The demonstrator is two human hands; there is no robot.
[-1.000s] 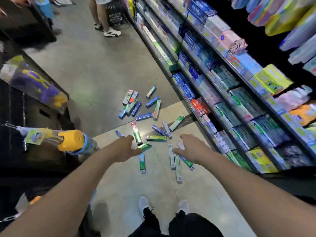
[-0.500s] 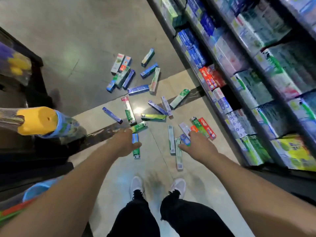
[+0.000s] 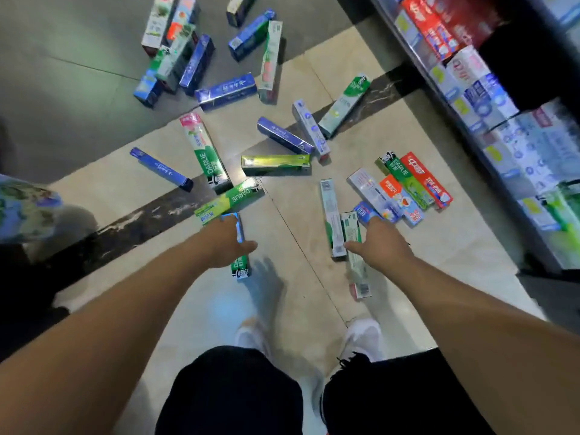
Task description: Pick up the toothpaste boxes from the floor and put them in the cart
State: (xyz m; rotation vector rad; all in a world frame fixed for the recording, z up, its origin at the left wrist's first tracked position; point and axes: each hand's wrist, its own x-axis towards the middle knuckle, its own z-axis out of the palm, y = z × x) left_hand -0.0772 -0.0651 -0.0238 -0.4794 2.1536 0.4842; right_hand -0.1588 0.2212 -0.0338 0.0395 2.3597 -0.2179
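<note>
Reaching down, both hands are seen over toothpaste boxes (image 3: 276, 161) scattered on the floor (image 3: 301, 252): left hand (image 3: 224, 243) covering a green box (image 3: 240, 266), right hand (image 3: 381, 246) touching another, neither visibly gripped.

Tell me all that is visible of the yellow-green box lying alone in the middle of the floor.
The yellow-green toothpaste box is a long, glossy carton, apparently cardboard, closed and undamaged. It lies flat and nearly level across the view on the pale floor tile, beside a dark stripe. Light glares near its left end. No hand touches it, and no other box seems to.
</note>
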